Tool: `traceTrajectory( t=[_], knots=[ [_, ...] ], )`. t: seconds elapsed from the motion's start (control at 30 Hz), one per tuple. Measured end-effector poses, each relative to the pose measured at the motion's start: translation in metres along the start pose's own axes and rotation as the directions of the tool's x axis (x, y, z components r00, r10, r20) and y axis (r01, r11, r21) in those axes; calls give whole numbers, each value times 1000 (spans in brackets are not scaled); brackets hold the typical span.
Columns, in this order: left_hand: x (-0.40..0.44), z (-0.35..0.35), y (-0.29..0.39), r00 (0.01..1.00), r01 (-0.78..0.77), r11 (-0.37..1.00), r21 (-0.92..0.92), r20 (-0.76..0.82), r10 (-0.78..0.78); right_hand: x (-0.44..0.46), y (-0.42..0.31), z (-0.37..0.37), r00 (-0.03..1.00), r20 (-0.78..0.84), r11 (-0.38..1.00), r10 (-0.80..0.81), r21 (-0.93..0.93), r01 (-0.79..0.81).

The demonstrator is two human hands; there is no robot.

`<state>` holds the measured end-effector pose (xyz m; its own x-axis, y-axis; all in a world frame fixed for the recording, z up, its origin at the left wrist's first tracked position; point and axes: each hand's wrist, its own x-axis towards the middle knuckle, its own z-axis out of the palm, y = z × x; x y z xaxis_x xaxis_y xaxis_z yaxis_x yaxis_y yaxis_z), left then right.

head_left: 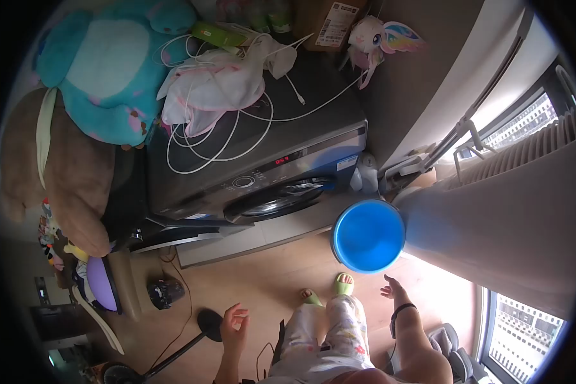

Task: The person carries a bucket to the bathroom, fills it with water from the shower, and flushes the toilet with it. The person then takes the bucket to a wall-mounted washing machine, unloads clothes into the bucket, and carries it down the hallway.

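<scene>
My left hand (235, 319) is raised at the lower middle, its fingers loosely curled and apart, with nothing in it. On the right, my right hand (392, 288) reaches forward with fingers apart, just below a round blue bucket (368, 235), not visibly touching it. The inside of the bucket looks plain blue. Beyond it stands a dark washing machine (256, 173) with a red lit display and a round door. White cables and a pink-and-white cloth (214, 86) lie on its top.
A large teal plush toy (109, 70) and a brown one (77, 166) are at the upper left. A black bin (165, 292) and a round stand base (210, 324) are on the floor at left. A tall pale cabinet-like unit (493, 224) and windows are at right.
</scene>
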<state>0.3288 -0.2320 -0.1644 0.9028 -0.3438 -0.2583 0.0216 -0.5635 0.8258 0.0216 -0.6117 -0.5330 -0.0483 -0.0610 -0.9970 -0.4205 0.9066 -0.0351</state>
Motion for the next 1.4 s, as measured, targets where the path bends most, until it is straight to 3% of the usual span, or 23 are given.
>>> traceTrajectory(
  t=[0.17, 0.3, 0.4, 0.57, 0.63, 0.7, 0.8, 0.9, 0.97, 1.1, 1.23, 1.37, 1.4],
  knots=[
    [-26, 27, -83, 992, 125, 990, -60, 19, -124, 88, -24, 32, 998, -6, 986, -59, 158, 59],
    [-51, 35, -110, 983, 186, 981, -62, 12, -185, 126, -24, 43, 992, -25, 951, -123, 284, 125],
    [-77, 24, -115, 979, 201, 976, -79, -19, -203, 112, -33, 59, 968, -103, 973, -231, -25, 229],
    [-119, -3, -82, 974, 176, 975, -137, -117, -192, 42, -44, 104, 832, 39, 833, -553, 20, 553],
    [-140, -20, -62, 967, 177, 974, -144, -160, -199, -8, -48, 116, 892, -105, 898, -440, -57, 436],
    [-168, -30, -51, 953, 188, 969, -162, -208, -220, -52, -42, 118, 906, -124, 901, -405, -224, 372],
    [-214, -31, -49, 904, 199, 958, -206, -338, -260, -71, -29, 110, 875, 143, 684, -462, -571, 454],
    [-264, -24, -41, 804, 229, 920, -320, -470, -363, -83, -21, 132, 858, 247, 462, -451, -758, 461],
    [-301, -17, -36, 739, 229, 886, -404, -520, -428, -123, -2, 154, 850, 293, 225, -438, -880, 419],
    [-366, -2, -37, 630, 273, 860, -432, -595, -499, -185, 51, 206, 842, 453, 76, -295, -867, 493],
    [-433, 5, -56, 443, 254, 795, -550, -665, -602, -237, 114, 237, 791, 593, -8, -151, -801, 599],
    [-501, 12, -95, 247, 197, 714, -671, -671, -699, -294, 210, 271, 737, 673, -80, 59, -733, 676],
    [-514, 8, -102, 225, 163, 640, -751, -604, -765, -314, 238, 282, 716, 687, -96, 123, -710, 698]
  ],
)
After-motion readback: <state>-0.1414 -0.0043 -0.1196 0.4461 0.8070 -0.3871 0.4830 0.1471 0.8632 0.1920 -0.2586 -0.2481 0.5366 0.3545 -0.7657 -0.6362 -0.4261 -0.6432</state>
